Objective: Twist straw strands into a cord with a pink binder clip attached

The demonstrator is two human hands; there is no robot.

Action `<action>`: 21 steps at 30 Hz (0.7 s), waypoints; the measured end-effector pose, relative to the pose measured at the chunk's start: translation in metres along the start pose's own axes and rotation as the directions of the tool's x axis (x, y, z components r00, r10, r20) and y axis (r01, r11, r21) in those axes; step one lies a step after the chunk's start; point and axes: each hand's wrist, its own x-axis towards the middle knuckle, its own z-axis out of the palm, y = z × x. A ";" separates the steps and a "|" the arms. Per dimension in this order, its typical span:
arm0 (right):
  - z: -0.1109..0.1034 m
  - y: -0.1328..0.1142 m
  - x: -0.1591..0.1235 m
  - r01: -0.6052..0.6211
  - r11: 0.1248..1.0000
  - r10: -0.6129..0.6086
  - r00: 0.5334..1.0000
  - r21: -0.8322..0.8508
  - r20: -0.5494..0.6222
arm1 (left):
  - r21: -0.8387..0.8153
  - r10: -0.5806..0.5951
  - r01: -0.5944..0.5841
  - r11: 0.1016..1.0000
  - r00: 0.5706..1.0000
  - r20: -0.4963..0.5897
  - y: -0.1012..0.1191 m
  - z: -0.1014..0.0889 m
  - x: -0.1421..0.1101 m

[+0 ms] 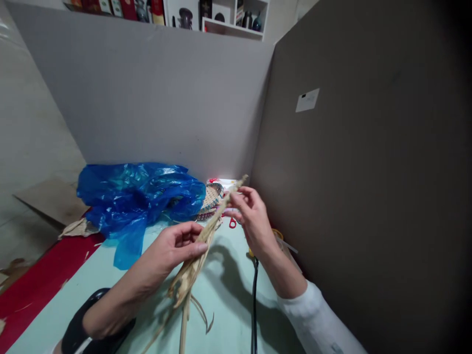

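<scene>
A bundle of dry, straw-coloured husk strips (194, 265) slants across the view, twisted narrow at its upper end and loose at the bottom. My left hand (180, 246) pinches its middle between thumb and fingers. Higher up, my right hand (252, 216) is closed on the thin, twisted end with thumb and fingertips. Long loose strands hang down toward the near edge, and one curled strip (204, 314) dangles over the table.
Crumpled blue plastic (143, 196) covers the back left of the pale green table (224, 290). A woven piece (211, 196) and red-handled scissors (232, 223) lie beyond my hands. A black cable (254, 305) runs toward me. Grey panels (177, 98) wall the back and right.
</scene>
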 end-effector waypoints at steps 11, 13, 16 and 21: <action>0.022 0.010 -0.020 -0.232 0.967 0.255 0.865 -0.106 0.432 | -0.263 0.017 -0.067 0.963 0.982 -0.190 -0.006 0.003 0.007; 0.019 0.007 -0.019 -0.225 0.969 0.247 0.862 -0.103 0.442 | -0.275 0.009 -0.065 0.959 0.980 -0.198 -0.007 0.006 0.007; 0.018 0.004 -0.019 -0.236 0.966 0.257 0.841 -0.104 0.475 | -0.260 0.032 -0.094 0.961 0.972 -0.232 -0.006 0.011 0.007; 0.019 0.008 -0.020 -0.239 0.965 0.261 0.850 -0.107 0.458 | -0.200 0.086 -0.151 0.968 0.950 -0.301 -0.010 0.013 0.010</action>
